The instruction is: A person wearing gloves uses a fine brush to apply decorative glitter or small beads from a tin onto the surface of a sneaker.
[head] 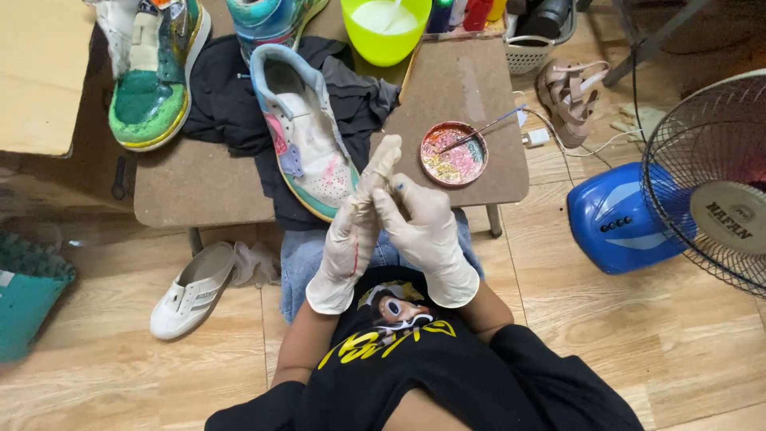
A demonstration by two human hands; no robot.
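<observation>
Both my hands wear thin cream latex gloves. My left hand [351, 231] is held upright with its fingers stretched towards a pale painted sneaker. My right hand [419, 227] pinches the glove at the left hand's fingers, just above my lap. The painted sneaker [307, 136], white with pink, lilac and teal patches, lies on a black cloth [227, 96] on the low brown table [199, 187]. To the right of my hands a small round paint palette [453, 153] rests on the table, with a thin brush [487, 128] laid across it.
A green and yellow painted shoe [155, 80] and a teal one [267, 20] lie at the table's back. A lime bowl [384, 28] stands behind. On the wood floor: a white slip-on shoe [191, 291], a blue standing fan [686, 199], a pink sandal [570, 92], a teal bin [28, 291].
</observation>
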